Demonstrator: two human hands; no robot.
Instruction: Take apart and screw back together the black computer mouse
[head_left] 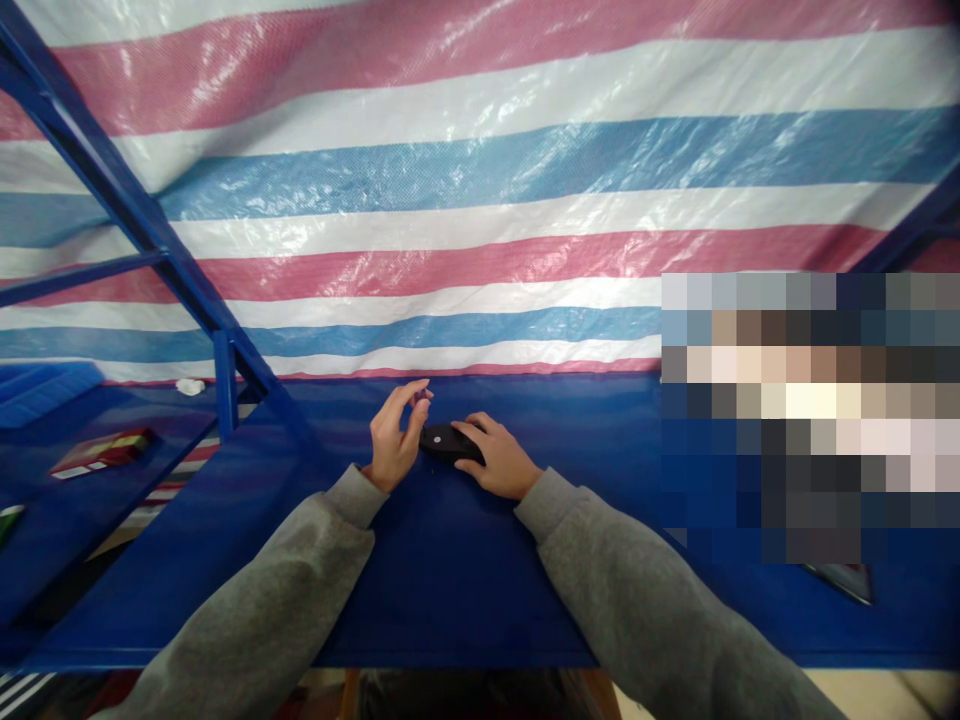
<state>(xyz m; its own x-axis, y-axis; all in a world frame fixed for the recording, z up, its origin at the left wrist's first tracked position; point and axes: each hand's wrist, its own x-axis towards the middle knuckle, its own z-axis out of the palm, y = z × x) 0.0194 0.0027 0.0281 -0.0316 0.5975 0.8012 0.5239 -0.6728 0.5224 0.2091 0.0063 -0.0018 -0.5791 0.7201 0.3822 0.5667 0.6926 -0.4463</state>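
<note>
A small black oval device [442, 441] with a pale round dot on top lies on the blue table [450, 580]. My right hand [496, 460] rests over its right side, fingers curled round it. My left hand [396, 432] is raised just to the left of the device, thumb and fingertips pinched together on something too small to make out. Both arms wear grey sleeves.
A striped red, white and blue tarp [480, 190] hangs behind the table. A blue metal frame [150, 230] slants at the left. On the left bench lie a red box [105, 450] and a blue tray [41, 385]. A dark flat object [844, 580] lies at the right.
</note>
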